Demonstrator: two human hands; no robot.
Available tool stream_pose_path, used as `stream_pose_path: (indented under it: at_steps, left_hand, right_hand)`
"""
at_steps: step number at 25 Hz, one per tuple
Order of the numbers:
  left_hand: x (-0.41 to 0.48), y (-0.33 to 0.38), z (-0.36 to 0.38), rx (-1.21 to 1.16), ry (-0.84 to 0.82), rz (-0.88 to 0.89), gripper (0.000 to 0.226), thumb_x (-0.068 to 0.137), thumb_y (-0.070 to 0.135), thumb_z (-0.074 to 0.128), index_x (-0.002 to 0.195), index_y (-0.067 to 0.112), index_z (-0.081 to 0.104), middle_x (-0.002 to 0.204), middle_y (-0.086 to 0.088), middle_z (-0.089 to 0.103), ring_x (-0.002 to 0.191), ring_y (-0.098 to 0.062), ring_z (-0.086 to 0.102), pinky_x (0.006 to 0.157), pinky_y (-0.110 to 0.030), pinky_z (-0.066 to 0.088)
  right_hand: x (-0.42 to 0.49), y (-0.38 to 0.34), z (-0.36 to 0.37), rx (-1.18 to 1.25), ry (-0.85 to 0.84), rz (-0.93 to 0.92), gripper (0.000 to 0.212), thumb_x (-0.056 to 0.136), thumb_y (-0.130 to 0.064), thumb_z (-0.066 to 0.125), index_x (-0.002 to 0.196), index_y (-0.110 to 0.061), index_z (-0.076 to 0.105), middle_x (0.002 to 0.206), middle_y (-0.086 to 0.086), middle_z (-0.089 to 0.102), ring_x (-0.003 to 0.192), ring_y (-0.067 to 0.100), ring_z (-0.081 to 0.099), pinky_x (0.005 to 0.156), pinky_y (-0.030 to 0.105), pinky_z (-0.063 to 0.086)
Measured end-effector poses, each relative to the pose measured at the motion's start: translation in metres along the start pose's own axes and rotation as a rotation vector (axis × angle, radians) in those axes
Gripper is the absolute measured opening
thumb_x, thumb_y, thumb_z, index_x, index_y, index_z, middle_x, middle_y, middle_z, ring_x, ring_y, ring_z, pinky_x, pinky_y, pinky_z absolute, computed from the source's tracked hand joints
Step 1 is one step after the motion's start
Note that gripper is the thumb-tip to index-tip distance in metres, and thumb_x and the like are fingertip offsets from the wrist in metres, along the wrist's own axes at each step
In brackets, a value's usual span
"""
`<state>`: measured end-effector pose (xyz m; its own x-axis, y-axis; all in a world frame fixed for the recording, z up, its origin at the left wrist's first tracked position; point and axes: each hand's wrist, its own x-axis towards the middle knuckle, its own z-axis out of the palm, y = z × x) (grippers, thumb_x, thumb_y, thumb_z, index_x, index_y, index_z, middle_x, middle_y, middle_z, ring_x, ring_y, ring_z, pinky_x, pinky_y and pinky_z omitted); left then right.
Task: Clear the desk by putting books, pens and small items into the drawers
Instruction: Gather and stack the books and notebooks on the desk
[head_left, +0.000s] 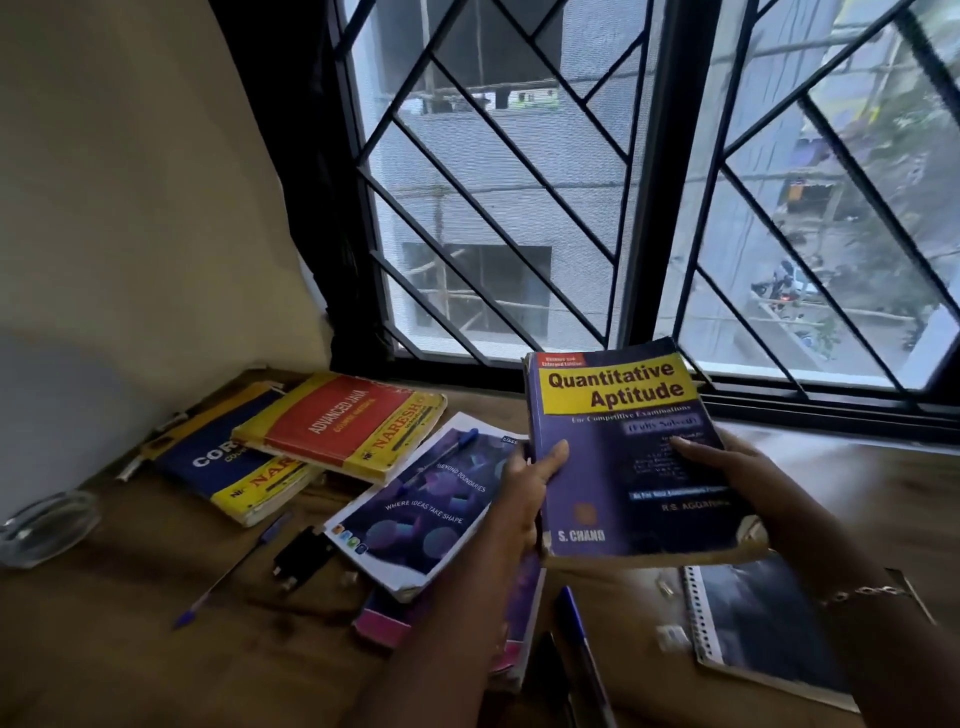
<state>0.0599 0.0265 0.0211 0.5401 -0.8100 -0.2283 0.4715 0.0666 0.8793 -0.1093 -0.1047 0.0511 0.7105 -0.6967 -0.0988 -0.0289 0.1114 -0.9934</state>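
Seemingly wooden desk (130, 649) beneath barred window (519, 208).

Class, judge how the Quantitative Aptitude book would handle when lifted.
Probably heavy: the book is thick, and the left hand and right hand both hold it. Its soft cover would likely flex. The frayed lower edge might tear further.

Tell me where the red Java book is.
Head view: the red Java book lies far left on the desk, resting on the blue book, left of the purple notebook.
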Motion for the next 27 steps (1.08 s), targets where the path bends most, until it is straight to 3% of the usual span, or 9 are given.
stream_pose_path:
  at_steps: [6,10,12,14,17,19,23,25,27]
  left_hand:
    - [-0.027,0.006,-0.027,-0.019,0.018,0.024,0.059,0.074,0.018,0.071,0.127,0.008,0.05,0.101,-0.014,0.068,0.068,-0.022,0.069,0.061,-0.033,0.059]
    - [-0.044,0.019,-0.057,-0.096,-0.074,-0.024,0.023,0.089,0.03,0.056,0.105,0.015,0.064,0.088,-0.004,0.073,0.071,-0.018,0.07,0.068,-0.031,0.056]
    - [-0.048,0.028,-0.075,-0.107,-0.092,-0.031,0.017,0.088,0.028,0.057,0.1,0.016,0.064,0.084,-0.003,0.073,0.071,-0.018,0.069,0.072,-0.032,0.054]
    - [-0.048,0.037,-0.099,-0.106,-0.073,0.003,0.029,0.072,0.022,0.069,0.099,0.015,0.063,0.083,-0.004,0.073,0.07,-0.02,0.068,0.068,-0.032,0.055]
    - [-0.046,0.055,-0.143,-0.187,-0.019,0.003,0.057,0.049,0.021,0.071,0.104,0.01,0.063,0.088,-0.011,0.07,0.07,-0.026,0.067,0.064,-0.034,0.055]
    - [-0.044,0.067,-0.176,-0.241,0.012,0.005,0.058,0.05,0.018,0.07,0.106,0.009,0.061,0.086,-0.012,0.071,0.069,-0.028,0.067,0.063,-0.035,0.055]
    - [-0.042,0.096,-0.235,-0.348,0.048,0.061,0.063,0.051,0.017,0.069,0.113,0.009,0.057,0.091,-0.014,0.071,0.072,-0.029,0.069,0.065,-0.039,0.058]
    - [-0.037,0.109,-0.255,-0.396,0.061,0.08,0.068,0.053,0.017,0.069,0.119,0.009,0.055,0.095,-0.014,0.071,0.075,-0.03,0.069,0.064,-0.041,0.059]
    - [-0.03,0.118,-0.274,-0.446,0.076,0.094,0.053,0.07,0.014,0.063,0.121,0.011,0.053,0.095,-0.013,0.071,0.074,-0.029,0.07,0.059,-0.04,0.059]
  right_hand:
    - [0.001,0.002,0.028,0.0,-0.062,0.025,0.018,0.087,-0.008,0.054,0.103,-0.014,0.061,0.076,0.007,0.074,0.063,0.021,0.07,0.052,0.028,0.057]
    - [0.01,0.006,0.059,-0.003,-0.101,0.072,0.023,0.083,-0.015,0.059,0.105,-0.012,0.063,0.081,0.011,0.074,0.067,0.026,0.07,0.071,0.04,0.056]
    - [0.018,0.007,0.076,-0.011,-0.111,0.101,0.029,0.078,-0.019,0.062,0.105,-0.01,0.063,0.084,0.015,0.073,0.069,0.03,0.069,0.08,0.045,0.053]
    - [0.029,0.005,0.101,-0.018,-0.149,0.116,0.031,0.077,-0.02,0.063,0.106,-0.009,0.062,0.089,0.018,0.072,0.071,0.031,0.069,0.082,0.047,0.052]
    - [0.051,0.001,0.151,-0.031,-0.225,0.096,0.024,0.085,-0.015,0.058,0.107,-0.007,0.063,0.089,0.015,0.072,0.068,0.024,0.069,0.068,0.036,0.057]
    - [0.069,-0.001,0.187,-0.02,-0.264,0.099,0.017,0.09,-0.015,0.052,0.101,-0.009,0.064,0.078,0.008,0.074,0.06,0.017,0.069,0.055,0.025,0.057]
    - [0.1,-0.004,0.253,0.044,-0.293,0.129,0.041,0.095,-0.04,0.038,0.093,-0.012,0.069,0.075,0.004,0.075,0.064,0.013,0.07,0.057,0.019,0.056]
    - [0.123,0.0,0.274,0.099,-0.309,0.18,0.054,0.093,-0.051,0.034,0.096,-0.01,0.07,0.086,0.011,0.074,0.073,0.02,0.071,0.069,0.028,0.058]
    - [0.152,0.008,0.286,0.088,-0.262,0.215,0.057,0.093,-0.051,0.036,0.108,-0.003,0.064,0.091,0.017,0.07,0.078,0.027,0.067,0.078,0.034,0.052]
